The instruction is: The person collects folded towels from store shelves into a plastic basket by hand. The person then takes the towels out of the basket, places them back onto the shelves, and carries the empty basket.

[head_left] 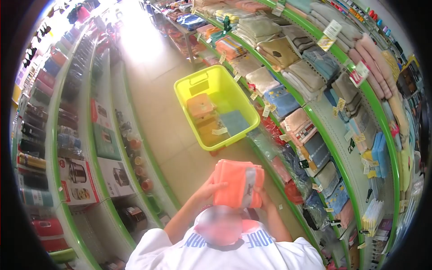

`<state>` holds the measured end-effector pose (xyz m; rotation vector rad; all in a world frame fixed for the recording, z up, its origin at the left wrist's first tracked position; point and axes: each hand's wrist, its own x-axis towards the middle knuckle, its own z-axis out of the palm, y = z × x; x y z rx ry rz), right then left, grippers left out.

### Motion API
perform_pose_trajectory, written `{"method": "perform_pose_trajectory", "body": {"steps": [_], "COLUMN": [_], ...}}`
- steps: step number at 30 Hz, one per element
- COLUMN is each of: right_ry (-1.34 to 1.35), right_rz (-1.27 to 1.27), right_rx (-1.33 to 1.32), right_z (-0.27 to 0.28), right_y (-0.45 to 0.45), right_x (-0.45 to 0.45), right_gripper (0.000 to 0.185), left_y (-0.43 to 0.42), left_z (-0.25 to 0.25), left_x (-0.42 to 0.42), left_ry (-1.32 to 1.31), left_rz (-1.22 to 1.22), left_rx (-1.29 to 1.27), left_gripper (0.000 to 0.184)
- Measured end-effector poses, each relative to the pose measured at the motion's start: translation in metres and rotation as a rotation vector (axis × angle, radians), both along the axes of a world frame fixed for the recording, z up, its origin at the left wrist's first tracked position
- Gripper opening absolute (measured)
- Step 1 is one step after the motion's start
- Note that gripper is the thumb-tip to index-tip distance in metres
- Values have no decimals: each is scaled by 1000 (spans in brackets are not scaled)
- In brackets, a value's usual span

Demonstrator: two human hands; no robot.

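Observation:
A folded orange towel (231,184) with a grey band down one side is held up in front of my chest. My left hand (209,188) grips its left edge, thumb on the near face. On the opposite edge, my right hand (264,198) closes round the towel beside the grey band; some of its fingers are hidden. Just beyond the towel, a yellow-green plastic basket (184,117) stands on the aisle floor. Inside it lie an orange folded cloth (200,105), a brownish-yellow one (209,132) and a blue-grey one (235,122) with a pale tag.
Green-edged shelves (315,117) with stacked folded towels (279,49) and hanging price tags line the right side. Left shelves (92,148) hold boxed cookware (77,177) and jars. The tiled aisle floor (155,96) runs between them toward a bright far end.

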<state>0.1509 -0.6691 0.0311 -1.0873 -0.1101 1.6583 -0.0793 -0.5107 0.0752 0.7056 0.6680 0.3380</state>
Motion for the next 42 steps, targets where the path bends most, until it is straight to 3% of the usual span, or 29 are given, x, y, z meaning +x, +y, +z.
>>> {"method": "perform_pose_trajectory", "body": {"steps": [3, 10, 11, 14, 19, 21, 25, 27, 29, 32, 33, 36, 39, 42], "right_ry": [58, -48, -10, -97, -238, -289, -514, -708, -924, -1049, -1080, -1117, -1211, -1200], "right_rz": [52, 182, 195, 249, 338, 327, 335, 389, 478, 683, 658, 601, 648, 648], "right_rx": [-37, -60, -80, 45, -31, -132, -2, -8, -24, -122, -97, -54, -65, -76], "right_z": [7, 9, -15, -47, -129, -153, -244, -259, -230, -218, -216, -210, -203, -206], "right_y": [55, 218, 239, 310, 409, 430, 434, 426, 434, 432, 430, 426, 422, 420], "right_x": [15, 62, 70, 86, 92, 83, 54, 41, 32, 27, 28, 27, 19, 18], "right_gripper": [59, 66, 67, 63, 55, 57, 70, 74, 82, 86, 87, 87, 89, 89], "left_y": [35, 151, 168, 223, 297, 310, 317, 309, 308, 304, 306, 291, 292, 300], "left_z": [-9, -4, 5, -64, -139, -189, -258, -259, -236, -192, -176, -197, -209, -203], "left_x": [6, 45, 52, 52, 71, 70, 74, 83, 90, 97, 99, 97, 99, 103], "left_ry": [44, 96, 108, 211, 372, 453, 645, 851, 927, 1120, 1130, 1363, 1311, 1060], "left_rz": [62, 259, 294, 278, 305, 350, 451, 490, 472, 328, 276, -5, -101, 147], "left_rx": [-39, -68, -90, 33, 33, -102, -375, -212, -16, 261, 290, 310, 195, 47], "left_gripper": [85, 81, 77, 74, 60, 57, 54, 58, 69, 53, 65, 88, 88, 87]}}
